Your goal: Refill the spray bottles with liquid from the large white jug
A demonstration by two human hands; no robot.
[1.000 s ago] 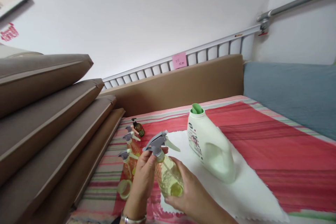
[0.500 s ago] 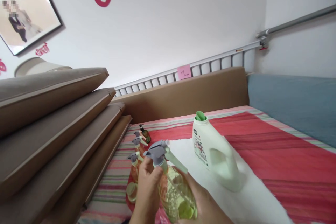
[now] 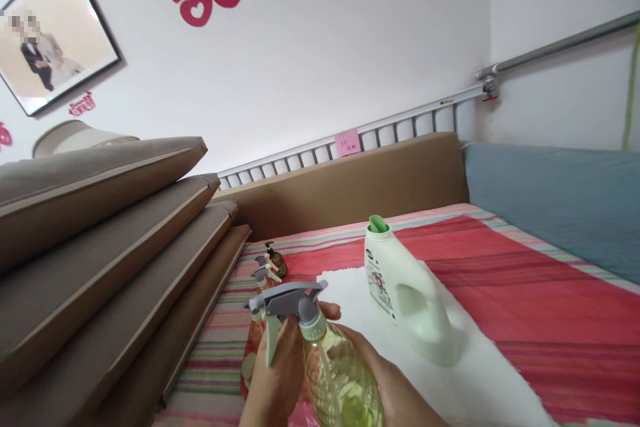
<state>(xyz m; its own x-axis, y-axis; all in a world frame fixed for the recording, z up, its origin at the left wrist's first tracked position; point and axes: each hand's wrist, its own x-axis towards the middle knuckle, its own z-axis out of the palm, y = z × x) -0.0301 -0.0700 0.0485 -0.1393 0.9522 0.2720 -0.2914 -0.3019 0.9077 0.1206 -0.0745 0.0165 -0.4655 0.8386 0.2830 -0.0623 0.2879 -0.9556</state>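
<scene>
In the lower middle I hold a clear ribbed spray bottle (image 3: 343, 373) with yellowish liquid inside. Its grey trigger sprayer head (image 3: 295, 297) has a pale green collar and lever, the lever hanging to the left. My left hand (image 3: 283, 363) is closed around the neck just under the sprayer head, with fingertips showing behind it. Around the right side of the bottle's body wraps my right hand (image 3: 385, 373), its fingers mostly hidden. A pale green detergent jug (image 3: 410, 300) stands upright to the right, a green spout insert in its open mouth.
White cloth (image 3: 480, 360) lies under the jug on a red striped bedcover (image 3: 500, 267). Several other bottles, including a dark pump bottle (image 3: 277, 263), stand left of my hands. Stacked padded cushions (image 3: 115, 260) rise at left. A brown padded board (image 3: 350, 187) borders the back.
The sprayer head has turned about the bottle's neck: its lever pointed right and now points left. My left hand has shifted its grip at the neck. The view has moved slightly.
</scene>
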